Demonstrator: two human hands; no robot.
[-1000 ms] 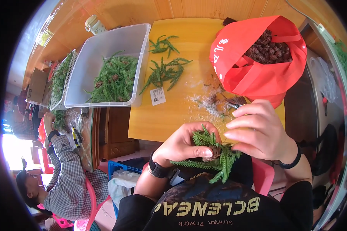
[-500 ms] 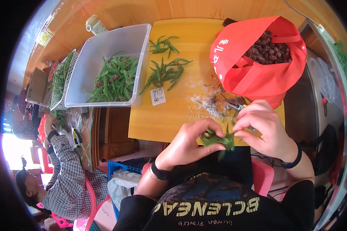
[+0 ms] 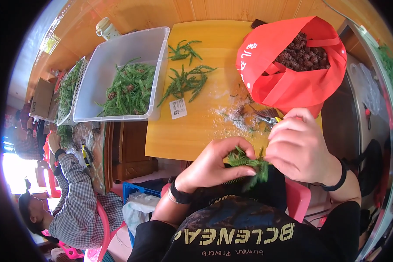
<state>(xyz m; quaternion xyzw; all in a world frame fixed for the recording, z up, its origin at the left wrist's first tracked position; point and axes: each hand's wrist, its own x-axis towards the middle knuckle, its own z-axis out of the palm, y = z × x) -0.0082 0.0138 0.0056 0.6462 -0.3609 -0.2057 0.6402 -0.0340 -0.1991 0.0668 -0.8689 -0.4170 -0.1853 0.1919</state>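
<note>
The left hand [image 3: 212, 163] and the right hand [image 3: 299, 148] are meeting over the near edge of the smooth yellow wooden table [image 3: 192, 135], and between them they are pinching a small green needle-covered conifer sprig [image 3: 249, 162]. The left hand is curling its thumb and forefinger closed around the sprig's left end, with the bristly tips poking out above the fingers [image 3: 238, 146]. The right hand is folding its fingers down over the sprig's right end; a few soft needles are hanging below it, just above the dark shirt. How tightly the right fingers are closing under the sprig cannot be told, since the back of the hand is covering them.

Just beyond the right hand, a small pair of metal snips [image 3: 266, 117] is lying on the table amid pale crumbly litter [image 3: 233, 114]. Behind that, a floppy red fabric bag [image 3: 292, 83] is standing open, showing a heap of knobbly brown pine cones [image 3: 303, 54]. Loose feathery green sprigs [image 3: 185, 83] are lying flat farther up the tabletop, near a small white paper tag [image 3: 177, 108]. To the left, a translucent white rectangular plastic tub [image 3: 157, 48] is holding a tangle of the same greenery with a few cones mixed in. Beside it a white slotted basket [image 3: 67, 94] is holding more greenery.
</note>
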